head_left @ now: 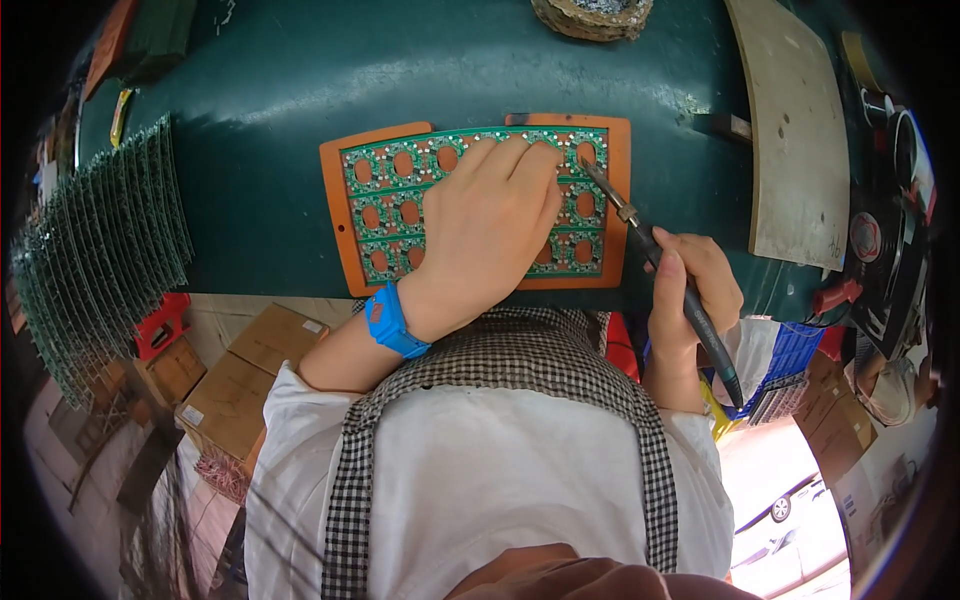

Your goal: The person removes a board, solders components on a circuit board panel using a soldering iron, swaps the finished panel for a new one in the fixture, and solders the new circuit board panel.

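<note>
Dark green bench fills the upper half of the view; its near edge runs just above the person's lap.

Stack of green circuit panels, stood on edge and fanned, sits at the bench's left end. Pale wooden board lies at the right end, long side running away from the near edge.

Orange carrier frame lies flat at the middle of the bench, close to the near edge. Inside it sits a green circuit panel with rows of oval cut-outs showing orange through.

Left hand: forearm comes up from the lower left, wrist bent, palm down on the panel. Fingers are extended and close together, tips reaching the panel's far edge near the right corner. Hand lies flat and pressing, not gripping anything. A blue wristband sits on the wrist, over the bench's near edge.

Right hand: just off the frame's right side, at the near edge of the bench. Fingers are curled in a pen-style grip around the dark handle of a soldering iron. The iron slants up and left; its metal tip lies over the panel's upper right corner, just beside the left fingertips. Whether the tip touches the panel cannot be told.
</note>
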Tool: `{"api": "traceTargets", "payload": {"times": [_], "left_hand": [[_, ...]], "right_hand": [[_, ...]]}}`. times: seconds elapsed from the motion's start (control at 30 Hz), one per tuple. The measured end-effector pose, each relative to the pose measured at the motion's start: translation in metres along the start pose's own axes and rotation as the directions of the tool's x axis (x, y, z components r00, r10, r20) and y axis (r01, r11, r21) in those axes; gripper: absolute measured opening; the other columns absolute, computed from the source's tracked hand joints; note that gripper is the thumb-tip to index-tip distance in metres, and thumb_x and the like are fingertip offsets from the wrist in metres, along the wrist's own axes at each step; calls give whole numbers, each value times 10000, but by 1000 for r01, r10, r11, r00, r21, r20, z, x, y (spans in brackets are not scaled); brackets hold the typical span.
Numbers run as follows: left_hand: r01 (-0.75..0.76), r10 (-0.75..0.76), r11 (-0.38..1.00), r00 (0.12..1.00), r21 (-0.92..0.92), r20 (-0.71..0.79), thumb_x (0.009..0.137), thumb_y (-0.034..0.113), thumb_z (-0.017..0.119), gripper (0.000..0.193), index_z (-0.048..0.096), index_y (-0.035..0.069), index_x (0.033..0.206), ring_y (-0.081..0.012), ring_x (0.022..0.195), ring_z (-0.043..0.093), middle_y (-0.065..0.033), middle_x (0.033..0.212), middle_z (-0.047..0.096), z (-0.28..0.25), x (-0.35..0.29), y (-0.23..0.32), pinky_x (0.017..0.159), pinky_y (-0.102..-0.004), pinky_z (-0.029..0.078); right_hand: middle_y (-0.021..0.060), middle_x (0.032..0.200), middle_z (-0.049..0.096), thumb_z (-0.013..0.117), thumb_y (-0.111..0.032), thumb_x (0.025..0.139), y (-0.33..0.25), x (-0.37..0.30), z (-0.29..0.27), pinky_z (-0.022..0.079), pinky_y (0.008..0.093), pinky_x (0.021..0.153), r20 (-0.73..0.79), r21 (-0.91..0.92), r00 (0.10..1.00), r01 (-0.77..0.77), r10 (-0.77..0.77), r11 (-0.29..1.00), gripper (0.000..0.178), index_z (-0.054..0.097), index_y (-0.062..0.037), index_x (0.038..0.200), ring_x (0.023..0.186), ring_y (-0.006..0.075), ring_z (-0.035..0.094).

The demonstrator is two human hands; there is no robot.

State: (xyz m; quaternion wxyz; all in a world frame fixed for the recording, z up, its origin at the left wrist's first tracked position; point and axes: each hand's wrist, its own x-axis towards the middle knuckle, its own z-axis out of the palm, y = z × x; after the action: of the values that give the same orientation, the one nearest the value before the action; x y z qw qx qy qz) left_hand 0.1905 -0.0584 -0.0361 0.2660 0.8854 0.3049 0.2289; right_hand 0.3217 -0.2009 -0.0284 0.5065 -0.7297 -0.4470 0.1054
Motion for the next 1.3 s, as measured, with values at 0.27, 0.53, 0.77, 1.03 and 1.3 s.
{"api": "traceTargets", "payload": {"times": [0.27,0.53,0.77,1.03,1.3], "left_hand": [[1,0,1000,999,-8,46,758,49,650,116,635,74,870,-235,699,560,-55,747,572,6,0,-2,596,-345,461],[29,-22,996,996,-85,89,737,40,631,133,593,62,862,-235,704,563,-60,775,561,-5,-9,-6,571,-341,476],[11,-11,997,1000,-77,-4,750,17,641,134,605,55,874,-227,652,539,-74,750,565,-12,-9,-11,558,-338,436],[53,-56,995,998,-82,-26,761,16,647,152,630,55,907,-211,641,534,-74,782,601,-19,-6,-15,592,-323,426],[24,-24,1000,1000,15,7,759,68,631,109,591,70,860,-226,733,571,-50,777,571,-11,3,-16,564,-346,481]], "right_hand": [[136,678,630,632,39,721,3,0,3,484,263,551,28,10,1000,7,-7,1000,94,654,56,810,578,211,613],[122,581,581,560,-46,750,5,-16,-10,468,307,454,-49,-35,958,282,-283,959,112,602,50,713,451,224,558],[122,592,590,571,-50,749,3,-22,-5,470,289,447,41,-45,957,288,-287,956,110,598,47,706,459,227,571],[115,589,585,602,-57,738,-3,-18,-14,481,300,481,-9,-163,940,335,-340,928,90,625,30,736,474,231,573],[129,690,629,658,-40,745,-13,10,5,487,282,549,52,44,996,67,-69,997,153,648,37,876,588,240,617]]}}
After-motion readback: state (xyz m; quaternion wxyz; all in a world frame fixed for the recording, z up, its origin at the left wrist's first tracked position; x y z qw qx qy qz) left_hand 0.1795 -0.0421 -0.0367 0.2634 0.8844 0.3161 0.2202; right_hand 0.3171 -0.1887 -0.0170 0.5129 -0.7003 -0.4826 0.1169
